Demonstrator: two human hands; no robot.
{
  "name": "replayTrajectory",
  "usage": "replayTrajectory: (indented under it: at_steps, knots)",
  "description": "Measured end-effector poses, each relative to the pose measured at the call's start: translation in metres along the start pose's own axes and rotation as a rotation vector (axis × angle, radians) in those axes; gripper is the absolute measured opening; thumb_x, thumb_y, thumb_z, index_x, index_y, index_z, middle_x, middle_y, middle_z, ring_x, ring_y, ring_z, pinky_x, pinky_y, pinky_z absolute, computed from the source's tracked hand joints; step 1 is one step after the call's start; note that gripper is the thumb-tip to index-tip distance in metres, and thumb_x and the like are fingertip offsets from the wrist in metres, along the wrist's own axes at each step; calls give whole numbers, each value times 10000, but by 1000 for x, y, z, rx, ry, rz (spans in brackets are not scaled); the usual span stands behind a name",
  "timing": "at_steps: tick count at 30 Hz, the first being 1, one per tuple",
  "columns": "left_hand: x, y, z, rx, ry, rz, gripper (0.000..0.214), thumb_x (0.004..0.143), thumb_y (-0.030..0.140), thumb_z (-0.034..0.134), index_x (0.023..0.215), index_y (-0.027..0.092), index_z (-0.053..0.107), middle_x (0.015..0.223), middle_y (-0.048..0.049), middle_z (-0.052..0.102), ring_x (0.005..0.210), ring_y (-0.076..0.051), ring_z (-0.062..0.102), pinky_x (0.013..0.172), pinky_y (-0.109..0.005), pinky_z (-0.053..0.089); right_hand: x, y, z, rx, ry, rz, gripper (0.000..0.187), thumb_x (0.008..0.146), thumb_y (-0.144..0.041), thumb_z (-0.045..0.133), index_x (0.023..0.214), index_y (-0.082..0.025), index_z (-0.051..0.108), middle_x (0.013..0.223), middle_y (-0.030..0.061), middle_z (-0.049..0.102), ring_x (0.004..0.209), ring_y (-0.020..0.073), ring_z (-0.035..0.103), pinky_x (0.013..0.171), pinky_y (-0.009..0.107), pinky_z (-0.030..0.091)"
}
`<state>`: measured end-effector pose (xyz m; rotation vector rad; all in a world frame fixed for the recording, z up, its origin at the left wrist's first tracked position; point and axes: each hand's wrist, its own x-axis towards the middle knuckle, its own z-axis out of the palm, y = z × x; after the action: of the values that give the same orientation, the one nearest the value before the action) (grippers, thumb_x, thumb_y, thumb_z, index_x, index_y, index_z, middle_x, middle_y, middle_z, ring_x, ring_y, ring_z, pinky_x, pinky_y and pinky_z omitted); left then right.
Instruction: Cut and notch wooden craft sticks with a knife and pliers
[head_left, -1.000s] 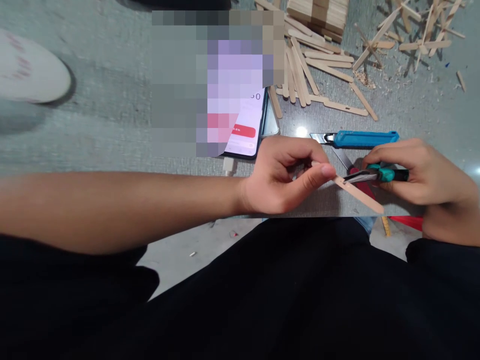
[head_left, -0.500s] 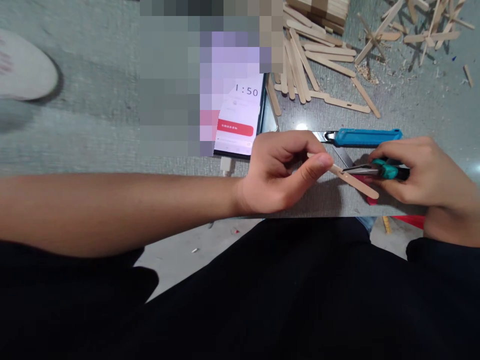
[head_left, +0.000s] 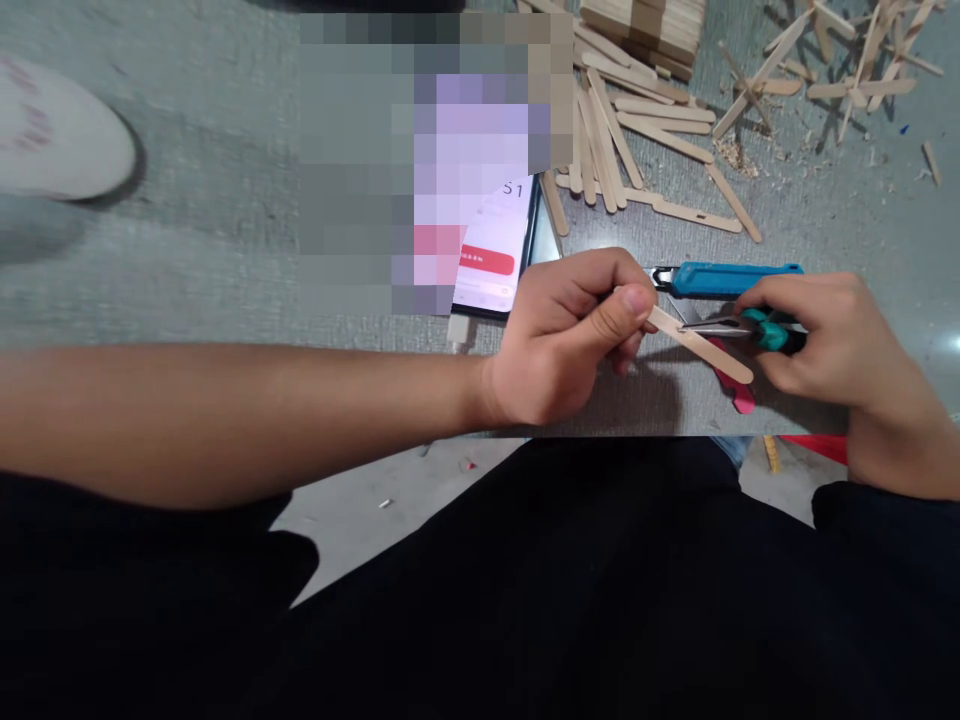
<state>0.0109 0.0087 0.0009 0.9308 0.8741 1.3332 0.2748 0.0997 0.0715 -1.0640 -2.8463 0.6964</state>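
Note:
My left hand (head_left: 570,335) is closed in a pinch on one end of a flat wooden craft stick (head_left: 701,345), which slants down to the right above the table's near edge. My right hand (head_left: 832,355) is closed round a small tool with a teal and black handle (head_left: 772,335). The tool's metal tip rests against the middle of the stick. A blue utility knife (head_left: 724,279) with its blade out lies on the table just behind both hands. Something red (head_left: 739,395) shows under the stick.
A phone (head_left: 495,245) with a lit screen lies behind my left hand, a cable plugged in. Loose craft sticks (head_left: 622,140), a stacked bundle (head_left: 645,25), glued stick shapes (head_left: 847,60) and shavings sit at the back right. A white round object (head_left: 60,135) lies far left.
Both hands have drifted slightly up and away from the table's near edge with the stick and tool. The tool's tip stays at the middle of the stick.

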Motion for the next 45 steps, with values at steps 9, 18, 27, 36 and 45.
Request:
replayTrajectory:
  at_steps: [9,18,27,36,45]
  knots:
    - [6,-7,-1,-147,-25,46,515,1011,605,926,797,220,660,586,50,553,446,-98,499,408,-243,389,3,9,25,-19,266,-160,280,780,-182,670,1031,-303,708,911,-7,832,712,215,716,649,363,488]
    - [9,-10,-3,-246,-144,-10,491,1017,574,936,812,211,676,644,35,590,506,-99,536,450,-231,454,4,17,31,-35,272,-191,216,896,-227,732,1076,-339,696,940,11,834,761,252,763,668,411,553]
    - [4,-4,-4,-59,-300,38,549,1148,635,741,808,207,689,718,-17,663,579,-120,574,561,-285,492,7,11,32,14,346,-281,251,907,-192,777,1094,-332,683,910,7,818,741,239,765,657,390,554]
    - [-1,5,-6,313,-237,287,503,1191,475,718,777,192,754,661,-22,767,529,-84,624,550,-211,508,12,20,38,-118,501,-239,162,872,-229,760,1005,-291,692,821,-1,767,696,204,683,635,369,454]
    - [-2,-4,0,401,26,126,356,1112,267,715,768,220,794,642,-8,778,468,-99,618,447,-225,480,9,14,42,-347,472,-51,173,826,-213,699,983,-264,755,852,50,796,762,243,716,660,392,416]
